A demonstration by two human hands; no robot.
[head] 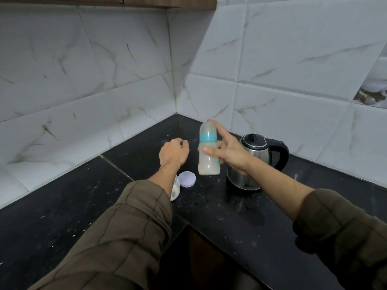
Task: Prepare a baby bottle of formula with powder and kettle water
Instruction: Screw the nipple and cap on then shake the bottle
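My right hand [229,150] grips a baby bottle [208,149] held upright above the black counter [240,227]. The bottle has a clear cap, a teal collar and milky liquid inside. My index finger lies up along the cap and my thumb crosses the bottle's body. My left hand [173,153] hovers just left of the bottle with fingers loosely curled and nothing in it. A steel kettle [252,162] with a black handle and lid stands on the counter right behind the bottle. A powder jar [176,188] lies partly hidden under my left forearm.
A round white lid [187,179] lies flat on the counter beside the jar. Tiled walls meet in a corner behind the kettle. The counter's inner edge runs under my arms, with a dark cabinet below. White specks dot the counter.
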